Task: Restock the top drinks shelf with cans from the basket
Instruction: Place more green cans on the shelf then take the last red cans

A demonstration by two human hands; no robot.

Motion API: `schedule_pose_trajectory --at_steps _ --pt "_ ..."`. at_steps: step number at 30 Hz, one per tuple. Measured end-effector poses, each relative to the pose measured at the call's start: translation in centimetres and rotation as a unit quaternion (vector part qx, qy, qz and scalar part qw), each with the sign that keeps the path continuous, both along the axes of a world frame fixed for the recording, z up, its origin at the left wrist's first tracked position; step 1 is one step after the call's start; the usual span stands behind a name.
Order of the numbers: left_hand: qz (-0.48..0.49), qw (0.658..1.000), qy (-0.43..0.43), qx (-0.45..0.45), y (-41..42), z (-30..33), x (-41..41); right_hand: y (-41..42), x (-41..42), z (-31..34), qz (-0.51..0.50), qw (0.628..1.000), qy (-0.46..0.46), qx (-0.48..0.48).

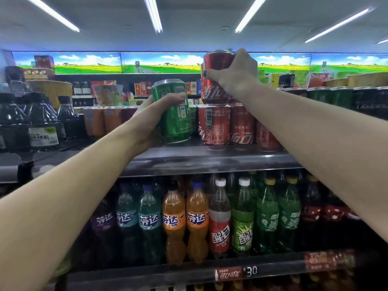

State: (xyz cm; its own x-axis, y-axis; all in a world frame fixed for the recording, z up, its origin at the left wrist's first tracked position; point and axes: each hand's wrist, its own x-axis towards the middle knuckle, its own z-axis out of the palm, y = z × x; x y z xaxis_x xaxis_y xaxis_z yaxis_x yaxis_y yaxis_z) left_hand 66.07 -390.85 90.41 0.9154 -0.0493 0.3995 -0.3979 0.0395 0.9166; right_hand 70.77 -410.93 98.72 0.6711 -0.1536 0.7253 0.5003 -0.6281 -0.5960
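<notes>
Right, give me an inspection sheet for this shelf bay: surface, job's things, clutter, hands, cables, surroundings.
Surface: top shelf, a metal ledge with bare space at its front edge.
Job's things: green can, tilted, low at the shelf front; red can held over the row of red cans; the basket is out of view.
Clutter: orange cans and dark bottles to the left on the same shelf.
Hands: left hand grips the green can; right hand grips the red can from above.
Cables: nothing seen.
Surroundings: soda bottles on the shelf below, a price tag, ceiling strip lights.
</notes>
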Motion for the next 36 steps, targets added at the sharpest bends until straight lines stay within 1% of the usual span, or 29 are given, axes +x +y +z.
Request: schedule_pose_trajectory --at_steps 6,15,22,24,26,27,29,31,32,33,34,36 --pt "0.006 1.000 -0.002 0.002 0.1 -0.2 0.4 0.0 0.7 -0.5 0.000 1.000 -0.001 -0.024" --pt "0.005 1.000 -0.005 0.009 0.2 -0.5 0.2 0.2 0.7 -0.8 0.009 0.998 0.061 -0.022" --pt "0.005 1.000 -0.006 0.018 0.1 -0.4 0.0 0.3 0.6 -1.0 0.006 0.998 0.066 -0.015" --pt "0.003 1.000 -0.006 0.018 0.2 -0.5 0.0 0.3 0.4 -1.2 -0.006 0.998 0.058 -0.027" --pt "0.003 1.000 -0.005 0.016 0.3 -0.4 0.0 0.5 -0.2 -1.6 -0.033 0.998 0.028 -0.054" --pt "0.004 1.000 -0.003 0.017 0.4 -0.4 0.0 0.7 -0.6 -1.8 -0.048 0.997 -0.002 -0.064" --pt "0.007 1.000 0.001 0.019 0.6 -0.3 0.0 1.1 -1.4 -2.3 -0.085 0.988 -0.100 -0.079" --pt "0.009 1.000 0.002 0.015 0.8 -0.2 0.1 1.8 -2.3 -3.1 -0.098 0.968 -0.213 -0.089" --pt "0.010 1.000 0.002 0.010 0.9 -0.1 0.1 2.3 -2.8 -3.5 -0.080 0.962 -0.247 -0.085" --pt "0.012 1.000 0.002 0.006 1.0 -0.1 0.2 2.9 -3.1 -3.9 -0.038 0.964 -0.252 -0.078" --pt "0.013 1.000 0.002 0.004 1.1 -0.2 0.3 3.5 -3.4 -4.3 0.014 0.971 -0.226 -0.073" --pt "0.004 1.000 -0.001 0.006 1.4 -0.3 0.4 4.9 -3.8 -5.3 0.110 0.986 -0.106 -0.074"
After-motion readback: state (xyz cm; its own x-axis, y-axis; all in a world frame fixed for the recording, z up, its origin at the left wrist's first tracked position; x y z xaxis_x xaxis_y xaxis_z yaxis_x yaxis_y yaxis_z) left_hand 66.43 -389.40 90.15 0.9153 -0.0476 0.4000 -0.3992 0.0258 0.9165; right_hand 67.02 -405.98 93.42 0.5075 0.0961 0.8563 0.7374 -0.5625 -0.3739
